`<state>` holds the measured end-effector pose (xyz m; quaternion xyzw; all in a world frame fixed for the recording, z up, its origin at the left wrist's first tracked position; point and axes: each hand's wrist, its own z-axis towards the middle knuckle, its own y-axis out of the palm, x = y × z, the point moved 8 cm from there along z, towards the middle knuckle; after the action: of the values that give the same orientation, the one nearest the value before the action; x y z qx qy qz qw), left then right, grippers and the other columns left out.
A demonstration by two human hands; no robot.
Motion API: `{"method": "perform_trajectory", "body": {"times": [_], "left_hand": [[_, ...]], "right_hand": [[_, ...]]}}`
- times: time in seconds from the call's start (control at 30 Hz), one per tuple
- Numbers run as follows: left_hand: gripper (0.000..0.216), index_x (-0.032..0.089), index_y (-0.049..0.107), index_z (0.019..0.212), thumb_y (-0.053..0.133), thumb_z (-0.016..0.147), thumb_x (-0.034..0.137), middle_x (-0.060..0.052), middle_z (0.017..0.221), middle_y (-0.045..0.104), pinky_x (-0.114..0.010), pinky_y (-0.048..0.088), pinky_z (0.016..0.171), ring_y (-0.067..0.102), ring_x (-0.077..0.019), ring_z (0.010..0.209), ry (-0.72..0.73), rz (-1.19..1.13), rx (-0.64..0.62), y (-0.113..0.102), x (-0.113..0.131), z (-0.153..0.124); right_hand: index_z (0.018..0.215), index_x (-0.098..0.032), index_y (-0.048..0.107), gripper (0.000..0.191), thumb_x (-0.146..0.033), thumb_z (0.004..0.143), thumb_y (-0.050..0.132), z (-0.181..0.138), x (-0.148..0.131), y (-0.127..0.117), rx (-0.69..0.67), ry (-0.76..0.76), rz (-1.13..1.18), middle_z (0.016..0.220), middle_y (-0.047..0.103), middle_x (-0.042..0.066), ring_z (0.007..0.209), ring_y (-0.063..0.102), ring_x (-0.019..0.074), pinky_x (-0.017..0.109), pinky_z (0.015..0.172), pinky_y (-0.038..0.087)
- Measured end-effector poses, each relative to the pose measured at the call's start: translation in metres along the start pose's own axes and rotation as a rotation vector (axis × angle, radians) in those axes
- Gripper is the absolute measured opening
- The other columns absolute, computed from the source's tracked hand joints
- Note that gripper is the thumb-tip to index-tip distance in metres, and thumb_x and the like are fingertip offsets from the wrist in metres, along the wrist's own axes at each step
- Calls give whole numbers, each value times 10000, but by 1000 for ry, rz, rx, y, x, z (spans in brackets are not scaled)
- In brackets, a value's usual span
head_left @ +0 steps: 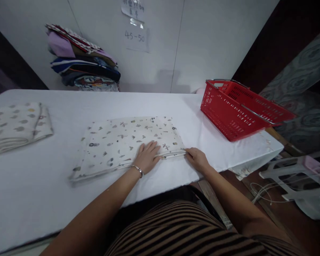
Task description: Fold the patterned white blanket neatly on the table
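Note:
A white cloth with small grey and yellow-green prints (133,138) lies folded into a flat rectangle on the table, its layers stacked along the near edge. Palm down, my left hand (146,156) rests on top of it near that edge, fingers stretched out. At the cloth's near right corner, my right hand (197,159) pinches the layered edge between thumb and fingers.
The white-covered table (56,199) carries another folded printed cloth (13,124) at left and a red plastic basket (234,110) at right. A pile of folded fabrics (85,67) stands against the back wall. Beyond the right edge is a white plastic stool (296,177).

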<state>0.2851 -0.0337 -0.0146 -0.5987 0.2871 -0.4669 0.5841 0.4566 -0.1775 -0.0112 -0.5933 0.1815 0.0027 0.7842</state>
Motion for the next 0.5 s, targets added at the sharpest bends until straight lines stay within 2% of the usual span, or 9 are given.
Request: {"method": "perform_trajectory", "body": {"times": [0.1, 0.2, 0.3, 0.4, 0.5], "left_hand": [[438, 302, 437, 1315, 324, 912, 431, -9, 1438, 371, -473, 163, 1095, 250, -226, 1350, 68, 7, -11, 4, 9, -6], [429, 300, 449, 1303, 334, 911, 431, -5, 1435, 375, -480, 180, 1087, 251, -229, 1348, 74, 10, -22, 5, 8, -7], [423, 271, 476, 1276, 360, 905, 437, -35, 1407, 415, -487, 198, 1080, 290, -232, 1326, 68, -6, 24, -1, 12, -6], [356, 242, 536, 1201, 401, 901, 375, -52, 1387, 438, -476, 190, 1090, 317, -224, 1308, 126, -28, 108, -9, 30, -4], [240, 219, 616, 1036, 447, 880, 287, -53, 1384, 437, -452, 204, 1095, 315, -216, 1307, 220, -53, 159, -11, 54, 2]], "right_hand": [[1103, -198, 601, 280, -236, 873, 447, -1, 1, -1, 15, 1, 30, 958, 645, 50, 899, 570, 172, 275, 799, 427], [1096, -201, 603, 283, -214, 855, 456, 0, 1, -2, 7, 15, 72, 976, 646, 44, 906, 574, 166, 272, 804, 431], [1097, -214, 600, 291, -208, 837, 470, 2, 1, -3, -17, 44, 100, 985, 647, 38, 894, 577, 165, 278, 803, 434], [1157, -218, 559, 348, -215, 818, 482, 3, 3, -4, -26, 90, 118, 920, 652, 28, 811, 579, 161, 276, 749, 442], [1247, -210, 485, 441, -213, 806, 480, 3, 3, -4, -34, 103, 134, 839, 642, 10, 718, 564, 149, 260, 683, 438]]}}
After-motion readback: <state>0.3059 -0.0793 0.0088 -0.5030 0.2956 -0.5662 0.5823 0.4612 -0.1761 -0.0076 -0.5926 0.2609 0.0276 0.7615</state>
